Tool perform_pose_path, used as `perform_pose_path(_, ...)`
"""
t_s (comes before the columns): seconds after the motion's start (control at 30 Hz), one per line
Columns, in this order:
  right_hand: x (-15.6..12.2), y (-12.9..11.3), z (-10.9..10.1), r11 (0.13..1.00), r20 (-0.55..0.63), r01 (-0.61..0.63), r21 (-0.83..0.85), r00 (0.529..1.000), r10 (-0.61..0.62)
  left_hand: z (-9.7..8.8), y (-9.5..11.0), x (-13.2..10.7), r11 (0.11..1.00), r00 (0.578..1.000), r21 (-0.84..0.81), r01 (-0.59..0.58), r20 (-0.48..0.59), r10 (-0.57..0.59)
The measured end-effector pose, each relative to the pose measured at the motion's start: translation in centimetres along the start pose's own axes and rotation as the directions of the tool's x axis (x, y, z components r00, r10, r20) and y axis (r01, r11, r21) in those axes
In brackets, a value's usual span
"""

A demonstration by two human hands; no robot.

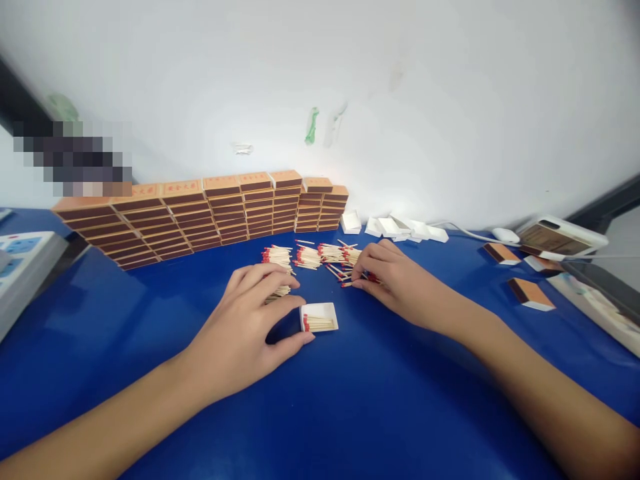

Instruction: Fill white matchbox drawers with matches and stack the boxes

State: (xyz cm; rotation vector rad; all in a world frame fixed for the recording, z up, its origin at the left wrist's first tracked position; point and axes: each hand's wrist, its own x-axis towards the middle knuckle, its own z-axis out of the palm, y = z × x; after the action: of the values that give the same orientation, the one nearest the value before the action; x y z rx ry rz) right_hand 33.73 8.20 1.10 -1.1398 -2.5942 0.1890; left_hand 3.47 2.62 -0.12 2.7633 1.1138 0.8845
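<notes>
Between the thumb and index finger of my left hand [255,313] is a small white matchbox tray [324,309], held at its left end. Several red-tipped matches [320,324] lie side by side in its front half. My right hand [387,273] is at the right-hand pile of loose matches [336,253], its thumb and fingers pinched at the matches; what is between the fingertips is partly hidden. Another bunch of matches [308,257] lies left of that pile. A further bunch [277,256] sits just beyond my left hand, which covers part of it.
A long wall of stacked matchboxes [230,210] stands at the back left. White trays [395,227] lie by the wall. At right are a few loose matchboxes [531,293], a white device [563,233] and its cable. A printed box [30,260] stands at far left.
</notes>
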Motion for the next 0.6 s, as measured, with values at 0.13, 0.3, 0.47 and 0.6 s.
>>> perform_pose_path(0.13, 0.1, -0.5, 0.0, 1.0, 0.008, 0.002, -0.012, 1.0, -0.001, 0.0, 0.0, -0.1, 1.0, 1.0, 0.0, -0.003, 0.0, 0.003)
perform_pose_path(0.3, 0.2, -1.3, -0.2, 1.0, -0.009, 0.011, -0.03, 1.0, -0.011, 0.0, 0.0, 0.0, 1.0, 1.0, 0.005, 0.0, 0.006, 0.0)
perform_pose_path(0.47, 0.0, -0.7, -0.1, 1.0, 0.023, -0.002, -0.027, 1.0, 0.003, 0.1, -0.1, 0.0, 1.0, 1.0, 0.006, 0.003, 0.007, -0.003)
perform_pose_path(0.6, 0.2, -0.7, -0.1, 1.0, 0.04, -0.005, -0.031, 0.999, 0.006, 0.1, 0.0, 0.1, 1.0, 1.0, 0.007, 0.005, 0.012, -0.005)
